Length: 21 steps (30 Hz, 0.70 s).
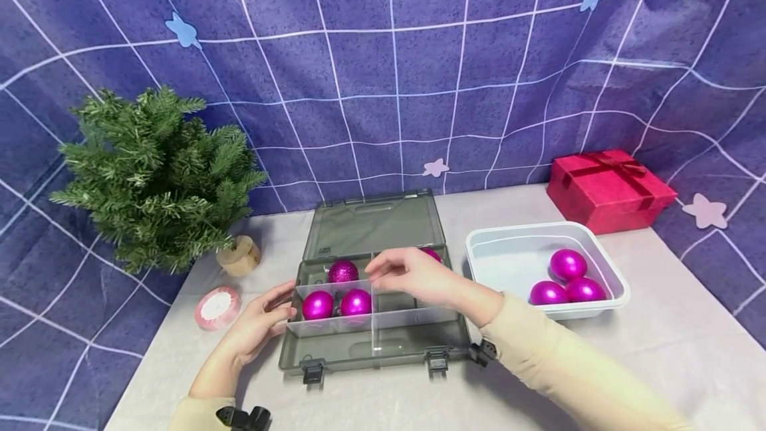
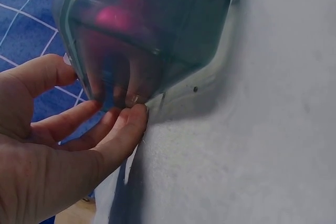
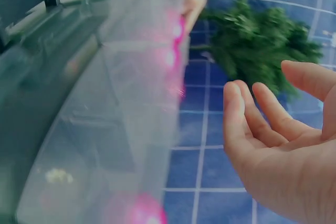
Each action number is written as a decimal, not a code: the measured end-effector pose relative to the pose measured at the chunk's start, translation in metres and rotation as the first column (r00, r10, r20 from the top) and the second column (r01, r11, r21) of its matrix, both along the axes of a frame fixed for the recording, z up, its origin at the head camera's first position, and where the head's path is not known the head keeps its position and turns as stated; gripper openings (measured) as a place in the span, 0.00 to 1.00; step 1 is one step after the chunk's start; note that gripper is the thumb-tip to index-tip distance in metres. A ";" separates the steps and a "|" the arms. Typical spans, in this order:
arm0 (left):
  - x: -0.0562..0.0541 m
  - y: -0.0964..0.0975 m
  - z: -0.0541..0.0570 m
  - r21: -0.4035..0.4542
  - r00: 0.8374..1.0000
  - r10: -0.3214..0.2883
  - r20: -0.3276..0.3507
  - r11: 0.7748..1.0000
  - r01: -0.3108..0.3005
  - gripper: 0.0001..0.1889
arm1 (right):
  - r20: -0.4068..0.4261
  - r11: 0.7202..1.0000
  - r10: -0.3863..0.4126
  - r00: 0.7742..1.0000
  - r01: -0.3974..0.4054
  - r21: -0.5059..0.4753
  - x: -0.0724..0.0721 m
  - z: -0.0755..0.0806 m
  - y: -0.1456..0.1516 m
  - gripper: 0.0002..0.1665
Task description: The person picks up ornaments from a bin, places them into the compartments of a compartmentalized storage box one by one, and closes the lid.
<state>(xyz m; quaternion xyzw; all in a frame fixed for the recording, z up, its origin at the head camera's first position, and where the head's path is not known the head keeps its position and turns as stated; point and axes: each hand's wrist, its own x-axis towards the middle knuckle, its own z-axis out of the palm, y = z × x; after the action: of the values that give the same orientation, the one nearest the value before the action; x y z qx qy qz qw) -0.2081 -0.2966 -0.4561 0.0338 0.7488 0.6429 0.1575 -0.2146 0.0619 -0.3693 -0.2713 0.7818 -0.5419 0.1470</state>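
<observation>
A dark see-through divided case (image 1: 326, 350) lies with its lid (image 1: 377, 221) raised at the back. Two shiny magenta baubles (image 1: 318, 305) share its middle left compartment, and a glittery bauble (image 1: 343, 272) sits in the back left one. Another magenta bauble (image 1: 431, 255) is partly hidden behind my right hand at the back right. My left hand (image 1: 254, 328) touches the case's left side with relaxed fingers, its fingertips (image 2: 137, 113) at the lower edge. Above the case's middle hovers my right hand (image 1: 415, 275), fingers loosely bent; nothing is between them in the right wrist view.
Right of the case stands a white tub (image 1: 481, 261) with three magenta baubles (image 1: 568, 265). A red gift box (image 1: 610, 191) is behind it. At left are a small artificial fir tree (image 1: 161, 178) on a wooden base (image 1: 239, 257) and a pink ribbon roll (image 1: 218, 308).
</observation>
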 end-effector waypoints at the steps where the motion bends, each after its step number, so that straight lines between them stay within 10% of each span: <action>1: 0.000 0.000 0.001 -0.004 1.000 -0.001 -0.004 1.000 0.001 0.36 | -0.001 1.000 0.003 1.000 -0.003 -0.016 0.002 0.003 0.007 0.16; 8: 0.002 0.001 0.002 0.002 1.000 -0.007 0.000 1.000 0.007 0.36 | 0.035 0.993 -0.011 0.999 0.015 -0.121 0.016 0.021 0.056 0.17; 21: 0.001 0.000 0.000 0.010 1.000 0.003 -0.014 1.000 -0.002 0.36 | -0.004 0.998 -0.059 0.998 0.059 -0.008 0.016 0.024 0.175 0.18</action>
<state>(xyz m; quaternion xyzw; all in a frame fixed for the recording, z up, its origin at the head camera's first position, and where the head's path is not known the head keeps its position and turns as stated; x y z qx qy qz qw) -0.2073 -0.2971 -0.4561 0.0382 0.7468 0.6465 0.1513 -0.1986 0.2367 -0.3450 -0.2496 0.7877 -0.5484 0.1284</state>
